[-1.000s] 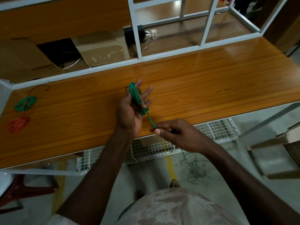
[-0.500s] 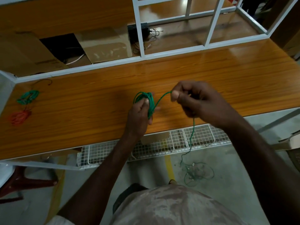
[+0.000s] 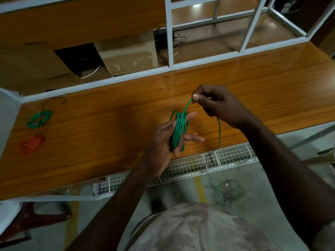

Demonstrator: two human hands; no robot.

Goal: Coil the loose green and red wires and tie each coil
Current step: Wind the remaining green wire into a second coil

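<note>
Left hand (image 3: 163,136) over the glossy orange wood-grain worktop (image 3: 101,134), fingers spread, thin green wire (image 3: 178,131) looped round them as a coil with the thumb on it. Right hand (image 3: 217,104), just above, its grip pinching the wire's free strand between thumb and forefinger; the slack trails down to the floor. Small green wire bundle (image 3: 39,119) and small red wire bundle (image 3: 31,144) lie at the worktop's far left.

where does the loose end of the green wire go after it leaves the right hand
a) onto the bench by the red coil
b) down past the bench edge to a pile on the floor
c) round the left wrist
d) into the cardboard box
b: from the right hand the green wire hangs down past the bench edge and over the mesh tray to a loose pile on the floor.
</note>
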